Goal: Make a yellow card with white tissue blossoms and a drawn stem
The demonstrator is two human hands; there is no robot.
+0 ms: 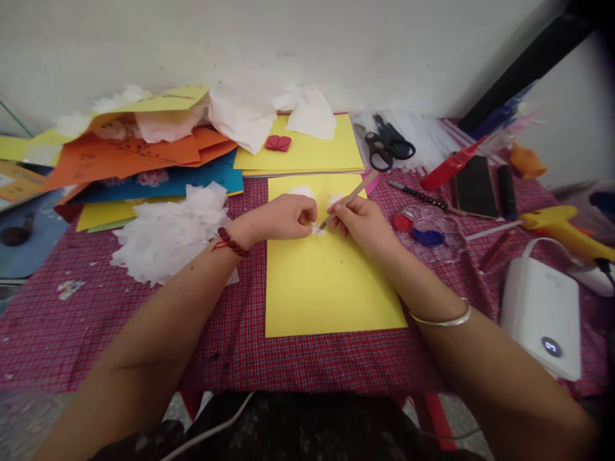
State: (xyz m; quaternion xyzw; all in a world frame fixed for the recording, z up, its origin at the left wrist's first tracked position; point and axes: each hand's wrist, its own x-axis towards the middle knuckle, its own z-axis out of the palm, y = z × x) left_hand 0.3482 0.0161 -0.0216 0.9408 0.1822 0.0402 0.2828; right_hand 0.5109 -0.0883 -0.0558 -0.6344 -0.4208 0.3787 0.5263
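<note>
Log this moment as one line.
left hand: beside white scrap | right hand: stick in grip, tip at scrap | beneath: yellow sheet | sheet's left: white papers | sheet's right: palette

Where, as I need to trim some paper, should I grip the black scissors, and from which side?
Probably by the two finger loops of the black scissors, coming from the person's side: the loops face the person, while the other end points toward the wall. The right hand looks nearer, but it holds a thin stick.
</note>
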